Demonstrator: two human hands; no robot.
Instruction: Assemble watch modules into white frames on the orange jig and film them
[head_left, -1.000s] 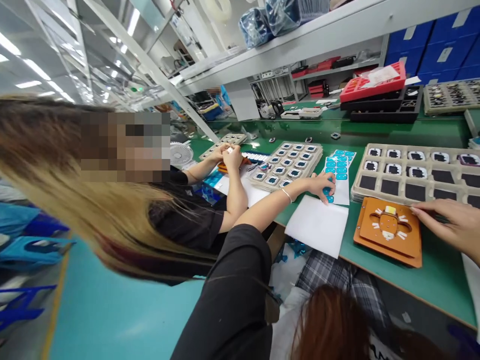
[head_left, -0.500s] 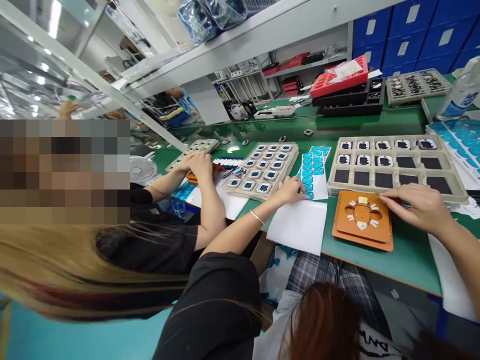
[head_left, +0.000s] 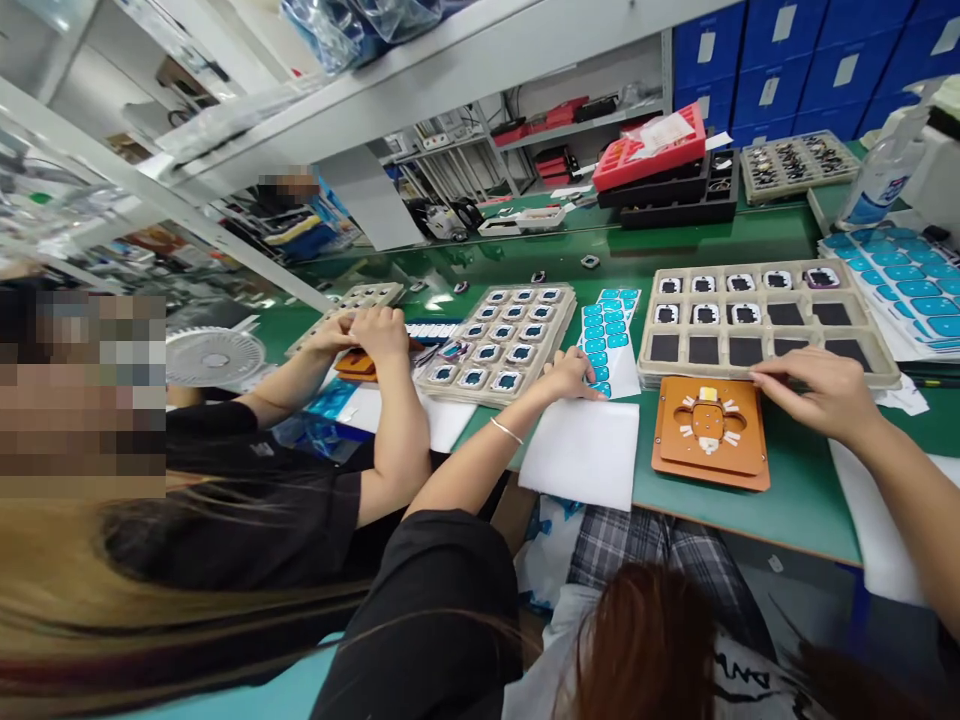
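My left hand [head_left: 571, 377] lies at the lower left corner of a white sheet of blue stickers [head_left: 616, 335], fingers bent in and closed at its edge. What lies right under the fingertips is hidden. My right hand [head_left: 817, 392] holds thumb and forefinger pinched together by the upper right corner of an orange fixture [head_left: 679, 450]. Anything between those fingertips is too small to make out. The fixture has a shaped recess with white tabs and a yellowish piece. Just behind it stands a beige tray [head_left: 877, 370], part of its pockets bearing white-framed dark parts.
A second tray [head_left: 564, 310] of framed parts stands left of the sheet. White foam [head_left: 581, 460] lies at the table's front edge. Beside me on the left, a co-worker's hands [head_left: 379, 335] hover over another orange fixture [head_left: 356, 366]. A clear bottle [head_left: 874, 195] and more blue stickers [head_left: 919, 280] are at right.
The whole view has shifted, so most things sit farther left. My left fingers look more bent at the sheet's corner. My right hand stays by the fixture's corner.
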